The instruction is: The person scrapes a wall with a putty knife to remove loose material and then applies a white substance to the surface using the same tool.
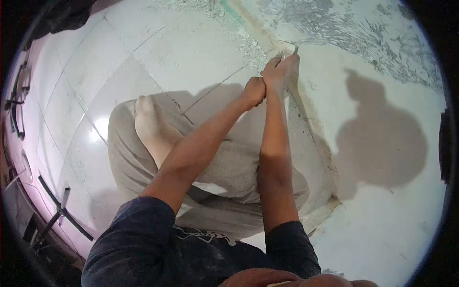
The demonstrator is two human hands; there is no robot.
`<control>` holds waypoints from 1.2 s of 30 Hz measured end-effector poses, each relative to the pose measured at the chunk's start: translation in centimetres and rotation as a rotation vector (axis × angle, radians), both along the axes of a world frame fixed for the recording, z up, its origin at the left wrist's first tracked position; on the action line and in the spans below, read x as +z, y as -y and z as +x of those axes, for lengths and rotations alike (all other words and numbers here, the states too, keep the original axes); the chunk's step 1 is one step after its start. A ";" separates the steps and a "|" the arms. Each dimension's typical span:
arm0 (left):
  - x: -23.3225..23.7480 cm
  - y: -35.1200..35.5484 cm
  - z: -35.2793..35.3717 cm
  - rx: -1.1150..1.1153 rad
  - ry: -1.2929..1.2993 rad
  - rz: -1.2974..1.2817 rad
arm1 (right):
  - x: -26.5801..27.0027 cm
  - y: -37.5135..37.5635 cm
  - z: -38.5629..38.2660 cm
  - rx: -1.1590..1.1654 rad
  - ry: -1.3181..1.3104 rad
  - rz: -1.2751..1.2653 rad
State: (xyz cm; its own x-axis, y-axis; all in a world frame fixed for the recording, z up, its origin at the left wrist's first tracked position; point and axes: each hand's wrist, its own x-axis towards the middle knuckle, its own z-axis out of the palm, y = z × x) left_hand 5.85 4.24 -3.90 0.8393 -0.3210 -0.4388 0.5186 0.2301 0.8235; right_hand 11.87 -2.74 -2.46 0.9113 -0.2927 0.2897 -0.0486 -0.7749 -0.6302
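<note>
We see strong fisheye bending and black corners; light from behind throws a hard head shadow (382, 138) on the wall (397, 215) (glare spots the floor tiles (98, 126)).

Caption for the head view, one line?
Seated cross-legged on a tiled floor, a person presses a scraper to the wall's base with the right hand, left hand fisted beside it.

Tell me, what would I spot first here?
Up in the middle, the right hand presses what looks like a thin tool against the crumbly seam at the foot of the wall, with the left hand bunched in a fist right beside it. A big dark shadow falls on the wall at right. A bare foot lies at left.
</note>
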 end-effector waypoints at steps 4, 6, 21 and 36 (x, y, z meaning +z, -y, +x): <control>-0.4 0.5 1.1 0.020 0.139 0.192 | 3.4 -1.4 1.2 0.185 -0.022 -0.031; 0.5 -1.0 3.0 0.302 -0.092 -0.212 | 4.5 -4.1 3.2 0.165 -0.040 -0.031; 0.8 3.9 -2.9 0.120 -0.235 -0.397 | 5.5 0.9 -3.7 0.075 -0.101 -0.065; 1.7 1.6 -1.5 -0.089 -0.362 -0.596 | 7.0 -0.3 -2.5 0.035 -0.035 -0.295</control>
State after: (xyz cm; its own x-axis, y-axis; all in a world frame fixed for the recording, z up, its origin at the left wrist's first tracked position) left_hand 4.35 2.60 -2.17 0.6328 -0.6547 -0.4135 0.7743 0.5325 0.3419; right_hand 9.36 -2.44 4.54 0.9301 -0.1691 0.3260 -0.0365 -0.9259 -0.3759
